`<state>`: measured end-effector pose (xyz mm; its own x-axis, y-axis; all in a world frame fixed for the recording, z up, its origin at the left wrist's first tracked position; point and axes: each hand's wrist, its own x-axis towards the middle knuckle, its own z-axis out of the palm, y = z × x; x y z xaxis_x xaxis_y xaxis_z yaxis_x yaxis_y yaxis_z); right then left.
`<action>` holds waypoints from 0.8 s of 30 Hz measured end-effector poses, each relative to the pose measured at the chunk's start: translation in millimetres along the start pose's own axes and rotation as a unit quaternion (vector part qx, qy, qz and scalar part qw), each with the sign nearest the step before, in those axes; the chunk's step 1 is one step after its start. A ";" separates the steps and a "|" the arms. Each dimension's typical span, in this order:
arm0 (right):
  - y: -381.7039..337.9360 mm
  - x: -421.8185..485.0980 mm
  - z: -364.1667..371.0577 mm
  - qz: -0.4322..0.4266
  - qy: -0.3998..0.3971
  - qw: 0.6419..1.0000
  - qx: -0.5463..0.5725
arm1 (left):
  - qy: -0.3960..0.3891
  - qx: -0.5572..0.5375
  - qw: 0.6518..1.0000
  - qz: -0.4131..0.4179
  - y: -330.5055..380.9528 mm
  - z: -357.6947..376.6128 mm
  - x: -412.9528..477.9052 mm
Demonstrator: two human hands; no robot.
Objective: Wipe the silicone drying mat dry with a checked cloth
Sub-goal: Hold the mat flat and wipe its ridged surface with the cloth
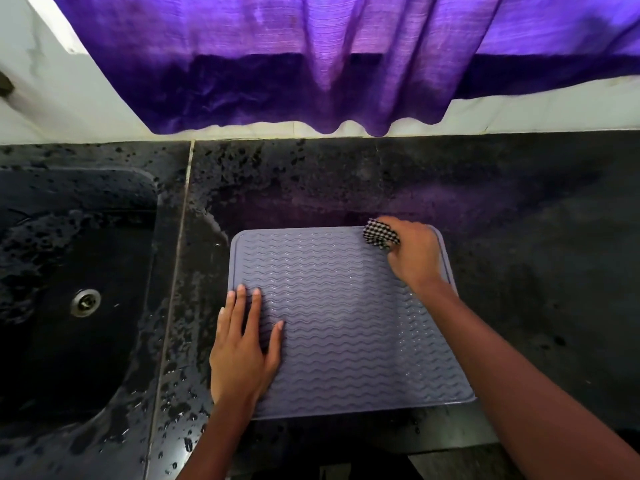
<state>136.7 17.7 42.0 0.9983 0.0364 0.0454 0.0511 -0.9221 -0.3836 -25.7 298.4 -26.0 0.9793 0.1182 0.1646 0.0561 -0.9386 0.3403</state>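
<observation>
A grey-lilac silicone drying mat (339,317) with wavy ridges lies flat on the dark stone counter (519,271). My right hand (414,254) is at the mat's far right corner and grips a bunched black-and-white checked cloth (379,233), pressing it onto the mat. My left hand (244,351) lies flat on the mat's near left part, fingers straight and spread, holding it down. Small water drops show on the mat's right side.
A black sink (79,271) with a metal drain (85,302) is set into the counter at the left. Water drops cover the sink rim and the counter left of the mat. A purple curtain (294,64) hangs over the wall behind.
</observation>
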 end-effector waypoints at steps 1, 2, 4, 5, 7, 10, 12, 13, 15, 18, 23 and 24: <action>-5.6 2.7 2.3 -0.017 -0.013 1.000 0.010 | -0.002 0.002 1.000 0.000 -0.3 -0.1 -0.1; -10.6 6.2 3.2 -0.037 -0.032 0.998 0.034 | -0.005 0.002 1.000 -0.002 -0.3 -0.3 -0.1; -20.2 13.9 0.7 -0.064 -0.073 0.989 0.109 | -0.007 -0.003 1.000 -0.008 -0.7 -0.7 0.3; -22.9 17.1 -2.3 -0.059 -0.074 0.985 0.144 | -0.009 -0.007 1.000 -0.013 -0.9 -1.0 0.2; -21.3 20.4 -13.8 -0.018 -0.018 0.982 0.187 | -0.012 -0.019 1.000 -0.021 -1.5 -1.3 0.1; 2.3 20.3 -33.9 0.025 0.062 0.994 0.083 | -0.013 -0.031 0.999 -0.030 -0.8 -1.5 0.1; 22.7 19.7 -40.2 0.042 0.055 0.997 -0.015 | -0.011 -0.038 0.999 -0.033 -0.8 -1.6 -0.1; 30.2 18.7 -38.6 0.057 0.035 0.997 -0.032 | -0.011 -0.041 0.999 -0.031 -1.0 -1.5 -0.1; 36.2 13.8 -29.1 0.078 -0.001 0.997 -0.021 | -0.011 -0.045 0.999 -0.023 -1.6 -1.0 0.2; 31.0 10.4 -15.2 0.087 0.008 0.996 -0.013 | -0.005 -0.042 0.999 -0.014 -1.6 -0.7 0.9; -8.5 17.8 4.2 0.019 -0.007 1.000 0.011 | 0.002 -0.040 0.999 -0.002 -2.4 0.0 0.9; -21.6 19.3 9.7 0.001 -0.015 1.000 0.012 | 0.000 -0.041 0.999 -0.001 -3.0 0.3 0.8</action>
<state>155.2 42.1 42.2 0.9988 0.0466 0.0169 0.0495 -0.9123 -0.4065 -25.0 301.2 -27.1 0.9792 0.1196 0.1637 0.0417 -0.9090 0.4147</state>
